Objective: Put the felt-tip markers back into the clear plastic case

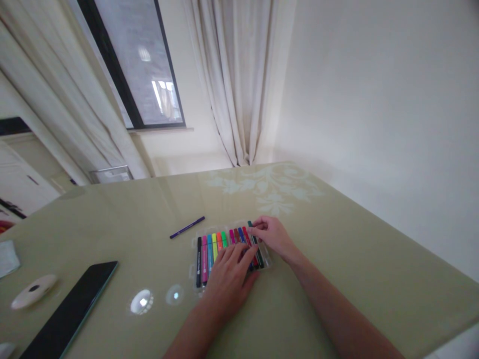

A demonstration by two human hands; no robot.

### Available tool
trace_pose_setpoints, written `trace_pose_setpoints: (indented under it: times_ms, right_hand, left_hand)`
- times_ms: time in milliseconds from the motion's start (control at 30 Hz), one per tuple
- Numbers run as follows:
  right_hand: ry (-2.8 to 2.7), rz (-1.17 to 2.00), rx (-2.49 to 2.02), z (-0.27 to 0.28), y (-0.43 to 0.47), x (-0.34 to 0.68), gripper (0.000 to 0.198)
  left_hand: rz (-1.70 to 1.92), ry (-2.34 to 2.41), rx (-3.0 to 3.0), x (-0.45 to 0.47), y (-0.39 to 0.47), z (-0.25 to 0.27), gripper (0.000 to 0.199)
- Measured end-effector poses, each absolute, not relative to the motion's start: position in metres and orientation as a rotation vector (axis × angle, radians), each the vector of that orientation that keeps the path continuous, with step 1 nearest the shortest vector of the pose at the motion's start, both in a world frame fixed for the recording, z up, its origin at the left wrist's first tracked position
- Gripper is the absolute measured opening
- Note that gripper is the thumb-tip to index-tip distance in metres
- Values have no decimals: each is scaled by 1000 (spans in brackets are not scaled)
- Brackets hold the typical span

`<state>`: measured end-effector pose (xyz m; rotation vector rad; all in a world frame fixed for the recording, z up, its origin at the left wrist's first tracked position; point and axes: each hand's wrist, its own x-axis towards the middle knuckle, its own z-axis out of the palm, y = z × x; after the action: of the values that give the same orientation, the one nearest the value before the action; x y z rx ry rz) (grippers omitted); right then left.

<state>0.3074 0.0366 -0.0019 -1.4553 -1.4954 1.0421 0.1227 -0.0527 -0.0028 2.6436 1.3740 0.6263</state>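
A clear plastic marker case [268, 259] lies opened flat on the table, with several coloured markers side by side in it. My left hand [230, 274] rests across the lower part of the markers, palm down with its fingers apart, and hides some of them. At the case's right end, my right hand [275, 234] has its thumb and fingers bent around the upper part of a dark green marker [259, 257], which sits slightly tilted beside a red marker [245, 232]. A black marker [199, 262] is at the left end. Outside the case, beyond its left corner, lies a dark purple marker [187, 227].
On the table [149, 209], a black tablet or phone [71, 309] lies at the left, near a white oval object [33, 291] and a pale cloth or tissue [8, 258]. A wall [392, 124] borders the right side; curtains [232, 75] hang behind.
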Motion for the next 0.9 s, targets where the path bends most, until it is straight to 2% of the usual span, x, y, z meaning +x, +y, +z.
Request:
trace_pose_setpoints:
  times_ms: [167, 267, 567, 667, 800, 900]
  right_hand:
    - [-1638, 810, -1489, -4, 32, 302, 11]
    - [-1716, 751, -1445, -4, 32, 303, 6]
    - [-1816, 714, -1483, 4, 28, 307, 15]
    - [-1837, 665, -1494, 5, 28, 308, 22]
    - [-1809, 614, -1506, 5, 30, 309, 26]
    - [-1804, 602, -1470, 5, 29, 308, 27]
  left_hand:
    - [599, 1343, 2671, 125, -54, -1, 43]
    - [599, 1360, 2663, 124, -53, -2, 45]
    - [620, 1385, 2613, 126, -54, -1, 44]
    - [737, 1388, 2456, 110, -40, 3, 41]
    - [1039, 1934, 2099, 63, -13, 3, 44]
    - [820, 2434, 1878, 30, -3, -4, 47]
